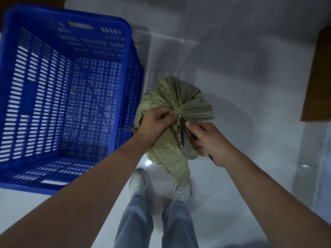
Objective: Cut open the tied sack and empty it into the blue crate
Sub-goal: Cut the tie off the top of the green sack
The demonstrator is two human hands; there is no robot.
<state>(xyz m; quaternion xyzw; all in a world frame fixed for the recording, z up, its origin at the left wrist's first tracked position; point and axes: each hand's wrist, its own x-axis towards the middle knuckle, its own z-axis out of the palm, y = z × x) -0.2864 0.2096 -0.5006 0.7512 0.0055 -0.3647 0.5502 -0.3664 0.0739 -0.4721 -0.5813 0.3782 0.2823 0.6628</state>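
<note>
A green woven sack (180, 97) stands on the tiled floor just right of the blue crate (129, 51), its neck gathered and tied with a pale string (179, 114). My left hand (157, 120) pinches the gathered neck beside the knot. My right hand (209, 140) grips a dark-handled cutting tool, probably a knife or scissors (182, 131), whose thin blade points up toward the tie. The crate is perforated and looks empty inside.
My two feet in light shoes (138, 181) stand right behind the sack. A brown wooden piece of furniture (318, 83) juts in at the right edge. Pale glossy floor tiles (241, 68) spread beyond the sack.
</note>
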